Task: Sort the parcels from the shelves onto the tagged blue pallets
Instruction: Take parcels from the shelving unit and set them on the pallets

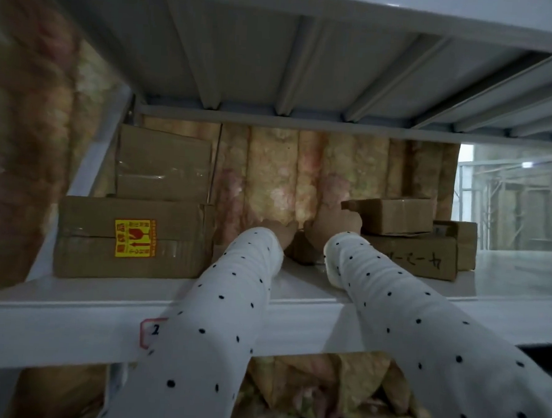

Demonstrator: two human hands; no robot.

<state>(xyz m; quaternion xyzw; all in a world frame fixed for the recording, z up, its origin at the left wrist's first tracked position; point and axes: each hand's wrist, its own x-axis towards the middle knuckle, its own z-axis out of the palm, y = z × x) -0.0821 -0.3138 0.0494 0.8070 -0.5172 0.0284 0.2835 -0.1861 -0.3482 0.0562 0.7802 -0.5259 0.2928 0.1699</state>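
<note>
Both my arms, in white sleeves with black dots, reach deep into a white metal shelf (69, 296). My left hand (281, 233) and my right hand (335, 227) lie on either side of a small brown parcel (301, 250) at the back of the shelf. The hands cover most of it, and how the fingers lie is hidden. A large cardboard box with a yellow fragile sticker (130, 238) stands to the left. A taller box (162, 164) leans behind it.
Right of my hands, a small box (397, 214) sits on a flat box with handwriting (420, 256), with another box (463, 239) behind. A floral curtain (286, 174) hangs behind the shelf. The upper shelf's ribbed underside (245, 55) is close overhead. A red-edged tag (151, 330) marks the shelf's front beam.
</note>
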